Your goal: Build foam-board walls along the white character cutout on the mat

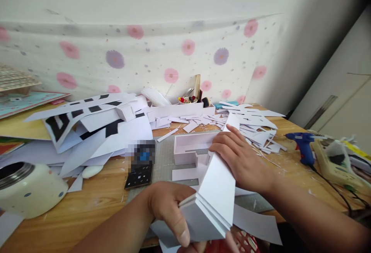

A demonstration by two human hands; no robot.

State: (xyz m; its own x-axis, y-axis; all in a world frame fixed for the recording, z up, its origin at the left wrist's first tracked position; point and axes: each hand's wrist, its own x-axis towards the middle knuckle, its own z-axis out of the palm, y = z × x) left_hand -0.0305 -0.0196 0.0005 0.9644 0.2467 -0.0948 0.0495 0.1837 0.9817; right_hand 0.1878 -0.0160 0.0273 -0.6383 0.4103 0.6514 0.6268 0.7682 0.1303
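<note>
A long white cardboard piece [218, 183] with several layered edges slants over the desk toward me. My left hand [171, 206] is closed on its near end, thumb pressed on the bent lower face and most fingers hidden underneath. Farther up, my right hand [237, 156] wraps over its long upper face, fingers bent across the far edge. Just beyond it a white open cardboard box form [185, 158] rests on the grey cutting mat [162, 171]. A flat white cut-out [182, 174] lies in front of that form, partly covered by the held piece.
A phone [139, 171] lies left of the mat. Paper scraps [199, 120] spread behind it, with printed sheets [95, 110] at left. A dotted flask [34, 191] stands near left. At right are a blue glue gun [303, 144] with its cord and a power strip [333, 164].
</note>
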